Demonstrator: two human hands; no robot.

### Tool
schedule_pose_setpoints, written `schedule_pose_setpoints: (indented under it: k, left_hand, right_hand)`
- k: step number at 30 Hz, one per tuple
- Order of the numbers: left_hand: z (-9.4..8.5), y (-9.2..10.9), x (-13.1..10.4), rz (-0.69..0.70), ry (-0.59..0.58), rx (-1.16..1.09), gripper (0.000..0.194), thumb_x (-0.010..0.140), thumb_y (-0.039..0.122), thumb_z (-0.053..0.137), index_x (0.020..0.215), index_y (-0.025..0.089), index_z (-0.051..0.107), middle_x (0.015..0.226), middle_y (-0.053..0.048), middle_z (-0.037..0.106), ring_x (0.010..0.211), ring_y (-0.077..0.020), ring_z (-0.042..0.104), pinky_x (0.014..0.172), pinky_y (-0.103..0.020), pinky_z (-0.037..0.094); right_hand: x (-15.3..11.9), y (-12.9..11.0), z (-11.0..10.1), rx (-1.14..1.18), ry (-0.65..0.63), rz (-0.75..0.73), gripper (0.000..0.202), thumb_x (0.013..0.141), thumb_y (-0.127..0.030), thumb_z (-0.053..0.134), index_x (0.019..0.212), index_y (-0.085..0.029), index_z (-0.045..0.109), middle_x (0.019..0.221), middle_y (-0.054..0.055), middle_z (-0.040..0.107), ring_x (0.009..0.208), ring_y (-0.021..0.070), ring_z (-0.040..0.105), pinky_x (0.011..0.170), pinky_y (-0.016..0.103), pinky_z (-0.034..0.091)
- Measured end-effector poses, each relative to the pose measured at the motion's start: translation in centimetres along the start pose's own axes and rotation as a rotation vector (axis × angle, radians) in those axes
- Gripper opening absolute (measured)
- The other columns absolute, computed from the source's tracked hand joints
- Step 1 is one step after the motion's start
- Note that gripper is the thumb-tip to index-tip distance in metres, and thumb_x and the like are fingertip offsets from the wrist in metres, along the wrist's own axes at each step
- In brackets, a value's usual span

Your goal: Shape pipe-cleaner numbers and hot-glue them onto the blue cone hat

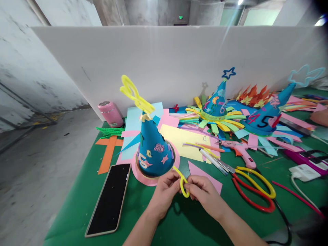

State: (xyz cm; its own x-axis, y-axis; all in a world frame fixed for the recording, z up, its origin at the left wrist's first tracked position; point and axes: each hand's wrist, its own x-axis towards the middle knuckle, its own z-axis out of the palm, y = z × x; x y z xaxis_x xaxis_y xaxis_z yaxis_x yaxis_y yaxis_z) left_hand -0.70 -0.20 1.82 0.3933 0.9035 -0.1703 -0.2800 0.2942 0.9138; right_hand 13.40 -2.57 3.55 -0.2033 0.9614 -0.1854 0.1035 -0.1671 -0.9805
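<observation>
Between my hands is a yellow pipe cleaner (182,186), bent into a small loop with a short end sticking up to the left. The fingers of my left hand (167,188) pinch it on one side. My right hand (201,191) pinches the other side of the loop. Just behind my left hand stands a blue paper cone hat (155,150) with a pink brim (143,179), stickers and a number 5. From its tip rises a looped yellow pipe-cleaner shape (137,97), tilted to the left.
A smartphone (109,200) lies at left, with a pink bottle (110,113) behind. Scissors (253,188), a pink glue gun (239,150) and a white charger (304,172) lie at right. Two more cone hats (216,102) (269,114) stand behind, before a white board (164,61). Another person's hand (320,118) shows far right.
</observation>
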Motion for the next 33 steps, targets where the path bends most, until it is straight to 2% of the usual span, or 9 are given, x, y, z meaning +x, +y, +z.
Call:
schedule_pose_setpoints:
  k: [3,9,20,23,27,30,32,33]
  left_hand:
    - [0.0,-0.1,0.1,-0.001,0.002,-0.007,0.016,0.071,0.029,0.063,0.076,0.014,0.062,0.070,-0.001,0.055,0.060,-0.0090,0.047,0.056,-0.021,0.038]
    - [-0.1,-0.1,0.2,0.004,0.021,0.018,0.017,0.070,0.029,0.064,0.070,0.013,0.059,0.065,0.000,0.053,0.058,-0.0088,0.045,0.055,-0.021,0.037]
    - [-0.3,-0.1,0.1,0.000,-0.019,0.015,0.015,0.071,0.028,0.063,0.069,0.014,0.058,0.064,0.001,0.051,0.058,-0.0079,0.044,0.056,-0.020,0.036]
    - [-0.2,-0.1,0.1,-0.021,-0.014,-0.014,0.015,0.071,0.028,0.064,0.069,0.014,0.059,0.063,0.002,0.052,0.058,-0.0078,0.045,0.055,-0.020,0.036]
    - [0.1,0.3,0.0,-0.058,0.017,-0.135,0.016,0.067,0.028,0.067,0.069,0.013,0.059,0.060,0.002,0.052,0.054,-0.0062,0.044,0.052,-0.018,0.035]
    - [0.2,0.6,0.1,-0.071,0.056,-0.210,0.016,0.065,0.025,0.069,0.068,0.012,0.059,0.058,0.001,0.053,0.052,-0.0055,0.044,0.050,-0.017,0.034]
    - [0.2,0.6,0.2,-0.086,0.068,-0.239,0.016,0.065,0.024,0.069,0.067,0.012,0.059,0.058,0.001,0.054,0.052,-0.0055,0.044,0.050,-0.016,0.034]
    - [0.1,0.6,0.2,-0.093,0.066,-0.254,0.015,0.065,0.023,0.069,0.067,0.012,0.058,0.058,0.001,0.054,0.052,-0.0054,0.045,0.050,-0.016,0.034]
  right_hand:
    - [0.0,0.2,0.0,0.042,-0.005,0.017,0.021,0.077,-0.021,0.045,0.059,-0.014,0.053,0.049,-0.004,0.042,0.046,0.0075,0.036,0.045,0.020,0.027]
    - [0.0,0.3,-0.1,0.061,-0.001,0.020,0.020,0.074,-0.018,0.045,0.055,-0.015,0.049,0.049,-0.004,0.043,0.047,0.0074,0.038,0.046,0.020,0.028]
    - [0.1,0.1,0.1,0.078,-0.003,0.024,0.019,0.072,-0.015,0.042,0.053,-0.016,0.045,0.048,-0.004,0.043,0.046,0.0075,0.037,0.046,0.021,0.029]
    - [0.1,0.1,0.2,0.038,0.003,0.019,0.021,0.074,-0.018,0.043,0.053,-0.016,0.044,0.048,-0.004,0.041,0.046,0.0075,0.036,0.046,0.021,0.028]
    - [-0.3,-0.6,0.1,-0.073,-0.027,-0.023,0.028,0.080,-0.029,0.045,0.056,-0.017,0.044,0.052,-0.004,0.041,0.050,0.0083,0.036,0.047,0.021,0.028]
    - [-0.8,-1.0,-1.7,-0.217,0.011,-0.083,0.026,0.083,-0.034,0.044,0.064,-0.017,0.049,0.059,-0.002,0.045,0.055,0.0102,0.041,0.051,0.022,0.032]
    - [-1.0,-0.8,-4.6,-0.346,0.169,-0.104,0.021,0.083,-0.035,0.043,0.075,-0.018,0.053,0.067,0.000,0.052,0.061,0.0127,0.047,0.054,0.023,0.036]
    - [-1.1,-0.4,-6.5,-0.418,0.314,-0.124,0.020,0.082,-0.035,0.044,0.079,-0.019,0.054,0.073,0.002,0.056,0.066,0.0147,0.051,0.059,0.025,0.039]
